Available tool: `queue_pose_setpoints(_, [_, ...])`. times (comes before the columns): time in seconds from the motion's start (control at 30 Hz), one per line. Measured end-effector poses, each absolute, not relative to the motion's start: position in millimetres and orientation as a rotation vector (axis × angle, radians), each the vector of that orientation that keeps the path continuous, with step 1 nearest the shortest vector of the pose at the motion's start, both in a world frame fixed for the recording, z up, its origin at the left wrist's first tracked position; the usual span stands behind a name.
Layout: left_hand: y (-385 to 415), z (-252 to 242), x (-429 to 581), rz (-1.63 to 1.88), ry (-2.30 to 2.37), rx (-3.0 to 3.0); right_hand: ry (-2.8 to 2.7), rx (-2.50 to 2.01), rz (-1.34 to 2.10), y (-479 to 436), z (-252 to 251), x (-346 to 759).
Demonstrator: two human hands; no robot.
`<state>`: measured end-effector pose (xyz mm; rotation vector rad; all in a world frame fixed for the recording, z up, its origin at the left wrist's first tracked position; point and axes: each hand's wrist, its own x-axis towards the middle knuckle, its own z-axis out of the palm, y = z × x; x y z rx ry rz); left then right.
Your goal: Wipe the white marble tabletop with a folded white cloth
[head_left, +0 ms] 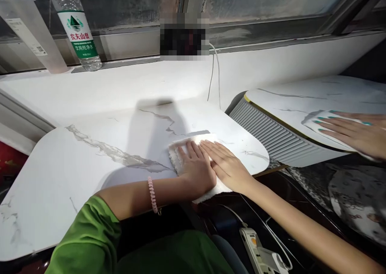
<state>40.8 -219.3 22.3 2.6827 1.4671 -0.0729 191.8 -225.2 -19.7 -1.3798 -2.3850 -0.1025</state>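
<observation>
While the cloth point(220, 186) lies at the near edge of the table point(60, 177), I see remotely the left hand point(197, 167) and right hand point(226, 161) flattened on it, fingers extended, presumably pinning it evenly.

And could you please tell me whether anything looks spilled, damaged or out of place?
No spill or damage stands out on the white table around the cloth; the grey streaks look like marbling. The one oddity is a pixelated patch by the window ledge, hiding whatever is there.
</observation>
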Motion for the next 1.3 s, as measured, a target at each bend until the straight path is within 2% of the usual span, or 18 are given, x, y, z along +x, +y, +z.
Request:
queue_pose_setpoints(0.2, [-172,19,41,0.01,1.454,2.718,-2.35,-1.483,-0.107,-171,-19,191])
queue_pose_setpoints(0.43, [-68,9,27,0.239,1.565,2.617,-2.335,-1.512,-0.037,-56,-20,178])
queue_pose_setpoints(0.73, [23,8,16,0.145,1.624,2.56,-2.288,-1.486,-0.034,38,-21,164])
queue_pose_setpoints(1.03, [13,6,12,0.145,1.62,2.583,-2.316,-1.492,-0.01,30,-22,163])
queue_pose_setpoints(1.3, [-66,8,10,0.156,1.555,2.644,-2.401,-1.427,-0.019,-54,-23,172])
